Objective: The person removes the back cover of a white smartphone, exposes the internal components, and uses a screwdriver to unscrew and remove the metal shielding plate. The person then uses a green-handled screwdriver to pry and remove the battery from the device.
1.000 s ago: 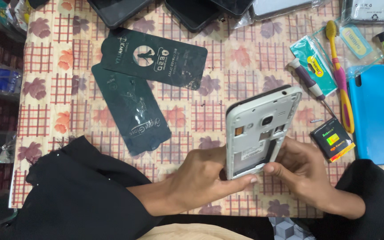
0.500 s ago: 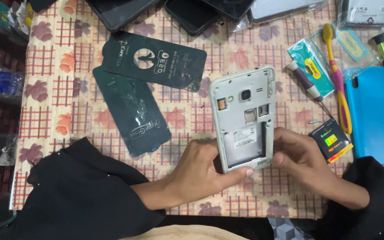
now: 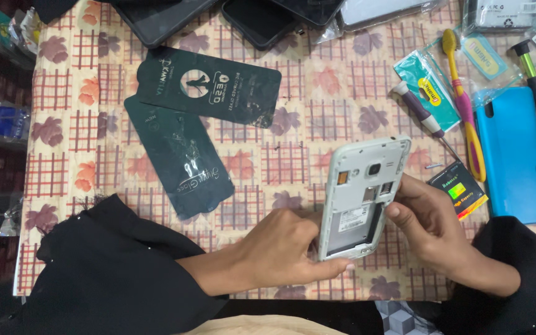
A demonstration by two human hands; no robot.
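My left hand (image 3: 283, 248) cradles the open-backed white phone (image 3: 363, 197) from seven o'clock, fingers curled under its lower edge, while my right hand (image 3: 429, 226) pinches its three o'clock side above the counter (image 3: 317, 118); it looks light, stiff, slippery, safest gripped by the rim

The open phone (image 3: 362, 198) shows matt white-grey plastic with small metal slots. The tablecloth (image 3: 317, 118) is printed, smooth woven cloth. Two dark card sleeves (image 3: 181, 164) look matt; the blue phone cover (image 3: 516, 155) is smooth plastic.
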